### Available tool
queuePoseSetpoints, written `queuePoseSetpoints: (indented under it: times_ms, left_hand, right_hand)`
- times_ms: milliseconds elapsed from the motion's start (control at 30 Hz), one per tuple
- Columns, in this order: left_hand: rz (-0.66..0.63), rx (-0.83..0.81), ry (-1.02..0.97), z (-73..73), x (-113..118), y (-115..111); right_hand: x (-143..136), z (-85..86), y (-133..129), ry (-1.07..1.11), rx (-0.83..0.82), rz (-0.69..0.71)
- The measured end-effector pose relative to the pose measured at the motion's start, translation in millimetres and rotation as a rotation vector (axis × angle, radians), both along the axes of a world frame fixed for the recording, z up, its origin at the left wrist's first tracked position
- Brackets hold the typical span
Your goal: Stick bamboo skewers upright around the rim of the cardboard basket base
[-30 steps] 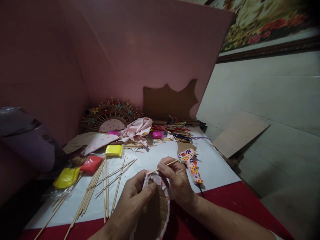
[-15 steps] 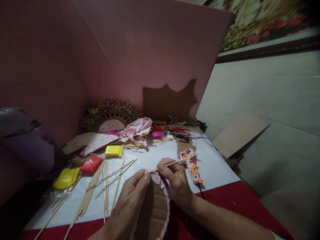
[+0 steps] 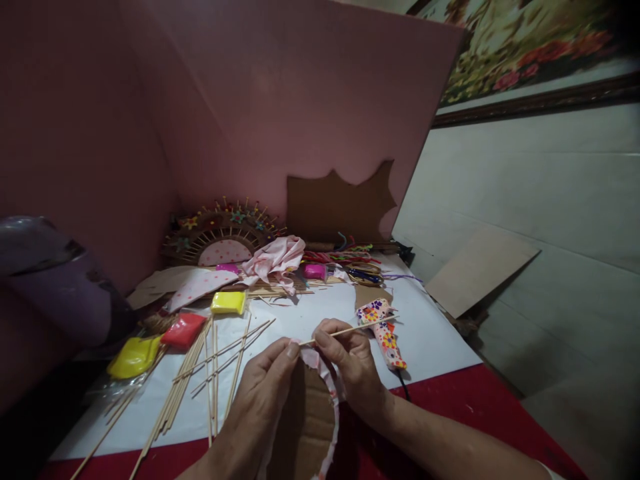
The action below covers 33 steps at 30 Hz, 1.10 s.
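My left hand (image 3: 267, 380) is closed on the rim of a rounded cardboard piece (image 3: 305, 417) with pink fabric folded over its edge. The thumb lies near the top corner. My right hand (image 3: 353, 367) pinches a thin wooden stick (image 3: 367, 324) between thumb and fingers. The stick slants up to the right, and its lower left end meets the fabric edge by my left thumb. Just beyond my right hand, a flower-patterned glue gun (image 3: 385, 337) lies on the white sheet (image 3: 320, 313).
Loose wooden sticks (image 3: 175, 393) and packets of yellow clay (image 3: 228, 303) and red clay (image 3: 184, 331) lie to the left. Behind are crumpled pink fabric (image 3: 275, 259), scissors (image 3: 367, 273), a decorated fan-shaped piece (image 3: 225, 227) and cut cardboard (image 3: 335, 207). A purple container (image 3: 60, 287) stands far left.
The stick's lower end has shifted very slightly to the right along the fabric edge. Both hands keep nearly the same grip and position.
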<state>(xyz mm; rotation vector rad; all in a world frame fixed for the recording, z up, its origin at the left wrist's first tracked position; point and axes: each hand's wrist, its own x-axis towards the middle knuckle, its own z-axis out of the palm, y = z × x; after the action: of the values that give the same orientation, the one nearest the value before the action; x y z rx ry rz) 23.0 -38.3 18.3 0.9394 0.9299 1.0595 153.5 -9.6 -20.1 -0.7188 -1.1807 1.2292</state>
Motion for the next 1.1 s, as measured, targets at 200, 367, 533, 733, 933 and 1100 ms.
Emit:
queuePoseSetpoints:
  times_ms: [200,367,533,733,933,1100]
  left_hand:
    - [0.184,0.049,-0.079,14.7,-1.9,1.6]
    - [0.354,0.045,-0.108,6.6,-13.2,8.3]
    - [0.309,-0.003,-0.178,13.9,-18.0,3.3]
    - [0.305,0.013,-0.288,24.1,-21.3,3.7]
    - [0.344,-0.070,-0.350,19.9,-23.2,10.2]
    - [0.341,-0.045,-0.373,19.5,-21.7,10.1]
  right_hand:
    - [2.9,6.8,0.5,-0.176,0.051,0.031]
    - [3.6,34.6,38.9,-0.534,0.099,-0.222]
    - [-16.5,69.9,122.1,-1.393,0.521,-0.357]
    - [-61.4,61.1,194.2,-1.663,0.609,-0.236]
    - [-60.4,36.5,203.0,-1.836,0.611,-0.041]
    - [-46.2,33.3,198.8,-1.815,0.565,0.017]
